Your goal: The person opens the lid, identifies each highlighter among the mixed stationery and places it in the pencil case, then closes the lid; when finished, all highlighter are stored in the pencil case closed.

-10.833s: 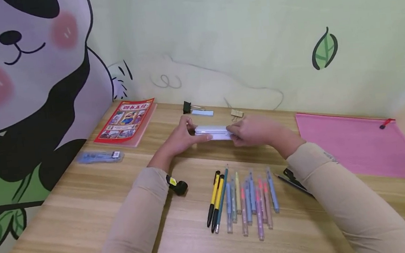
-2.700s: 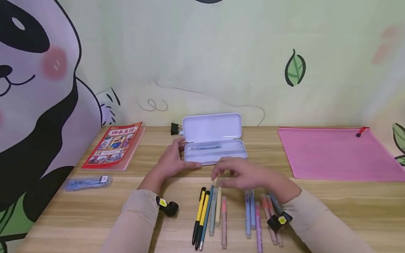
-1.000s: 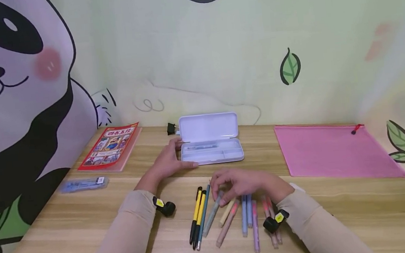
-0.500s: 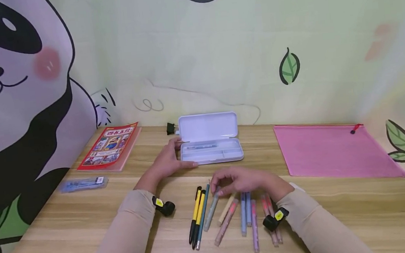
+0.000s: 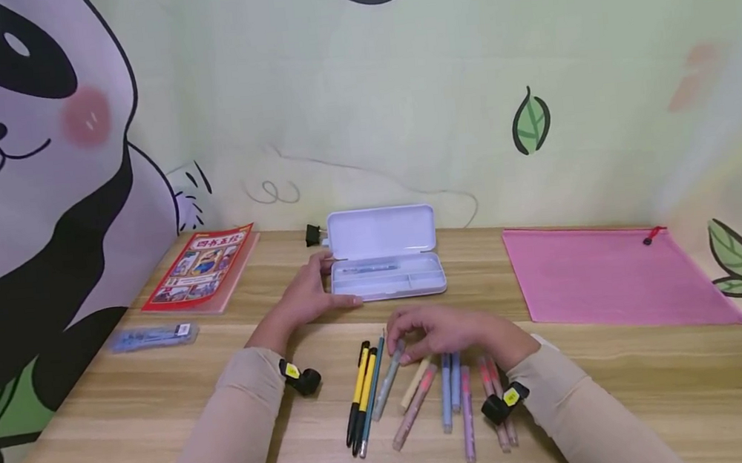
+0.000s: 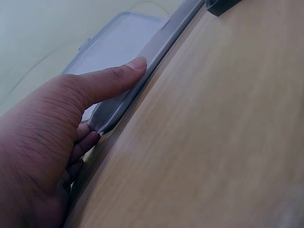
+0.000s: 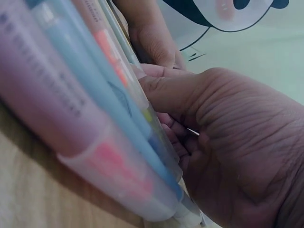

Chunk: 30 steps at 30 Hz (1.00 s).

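Grey marker (image 5: 387, 388) lies on the desk (image 5: 661, 382) just right of the teal pencil (image 5: 372, 397), running left and toward you from your right hand (image 5: 444, 331), whose closed grip pinches its far end, your farther left hand (image 5: 306, 293) holding the pencil case (image 5: 381, 232).

the desk (image 5: 694, 379) is light brown wood with soft stripes. at the back left lies a shiny red picture book (image 5: 200, 270), with a clear plastic pack of blue things (image 5: 153, 338) near it. a white, open, flat pencil box (image 5: 381, 234) sits at the back, just beside a black clip (image 5: 312, 235). on the right lies a flat pink zip bag (image 5: 617, 278). in front are two yellow and black pens (image 5: 367, 388), a thin teal pencil (image 5: 373, 395) and pink, blue and purple markers (image 5: 467, 416).
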Each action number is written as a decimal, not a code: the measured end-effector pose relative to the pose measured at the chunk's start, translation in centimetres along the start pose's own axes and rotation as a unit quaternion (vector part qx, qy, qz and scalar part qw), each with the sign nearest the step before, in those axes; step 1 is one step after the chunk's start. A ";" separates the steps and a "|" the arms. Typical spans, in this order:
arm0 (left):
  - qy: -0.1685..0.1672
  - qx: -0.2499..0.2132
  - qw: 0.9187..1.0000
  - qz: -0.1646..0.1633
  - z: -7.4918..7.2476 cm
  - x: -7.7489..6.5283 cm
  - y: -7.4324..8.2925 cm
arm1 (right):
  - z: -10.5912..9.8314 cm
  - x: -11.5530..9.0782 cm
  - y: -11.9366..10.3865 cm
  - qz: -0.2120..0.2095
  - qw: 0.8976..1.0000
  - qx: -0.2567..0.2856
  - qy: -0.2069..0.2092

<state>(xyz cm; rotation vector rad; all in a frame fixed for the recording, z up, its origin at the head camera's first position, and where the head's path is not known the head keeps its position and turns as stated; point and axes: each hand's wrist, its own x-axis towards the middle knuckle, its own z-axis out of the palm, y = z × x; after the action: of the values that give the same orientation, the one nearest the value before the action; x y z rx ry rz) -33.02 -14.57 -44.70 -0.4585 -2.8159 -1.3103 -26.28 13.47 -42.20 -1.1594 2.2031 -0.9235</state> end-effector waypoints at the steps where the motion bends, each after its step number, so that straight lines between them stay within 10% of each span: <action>1: -0.001 0.002 1.000 0.000 0.0 0.0 0.0 | 0.0 0.0 -0.1 0.001 1.000 -0.005 -0.001; 14: -0.001 0.009 1.000 -0.004 -0.1 0.3 0.0 | -2.1 -1.2 -1.1 -0.001 1.000 -0.024 0.013; 19: 0.000 0.014 1.000 0.000 0.0 0.4 -0.1 | -4.3 -2.7 -1.3 -0.017 0.995 0.039 0.087; 25: 0.004 0.009 1.000 0.003 0.0 0.6 -0.2 | -5.4 -2.3 -1.6 -0.029 0.939 0.137 0.314; 30: 0.002 0.003 1.000 0.001 0.0 0.3 -0.1 | -4.7 0.5 -1.2 0.024 0.909 0.142 0.391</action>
<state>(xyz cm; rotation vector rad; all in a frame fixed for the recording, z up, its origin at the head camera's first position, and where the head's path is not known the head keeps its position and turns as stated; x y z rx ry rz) -33.34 -14.62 -44.74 -0.4582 -2.8145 -1.2999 -29.07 14.17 -38.31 -0.6401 2.5212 -1.8589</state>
